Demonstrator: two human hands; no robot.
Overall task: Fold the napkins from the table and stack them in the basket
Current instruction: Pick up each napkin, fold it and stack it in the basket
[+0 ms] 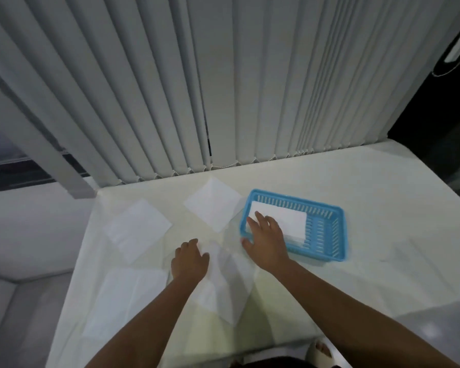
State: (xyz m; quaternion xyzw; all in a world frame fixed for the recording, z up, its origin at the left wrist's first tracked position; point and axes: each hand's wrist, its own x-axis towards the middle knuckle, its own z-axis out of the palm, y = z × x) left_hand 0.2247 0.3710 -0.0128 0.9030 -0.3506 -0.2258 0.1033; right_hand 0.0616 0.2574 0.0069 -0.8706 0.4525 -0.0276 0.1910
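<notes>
A blue slotted basket [327, 232] sits on the white table, right of centre, with folded white napkins [290, 219] stacked in its left half. My right hand [266, 237] lies over the basket's near-left rim, fingers spread and resting on the stack, gripping nothing. My left hand [189, 258] rests with curled fingers on the upper edge of an unfolded napkin [226, 282] at the table's centre. Three more flat napkins lie apart: one at the back centre [213, 205], one at the left [137, 227], one at the near left [122, 298].
The white table [369, 274] ends at vertical blinds [223, 88] along the back. Its left edge drops off beside a grey ledge [19, 301]. A sandalled foot [320, 350] shows below the near edge. Dark space lies at the far right.
</notes>
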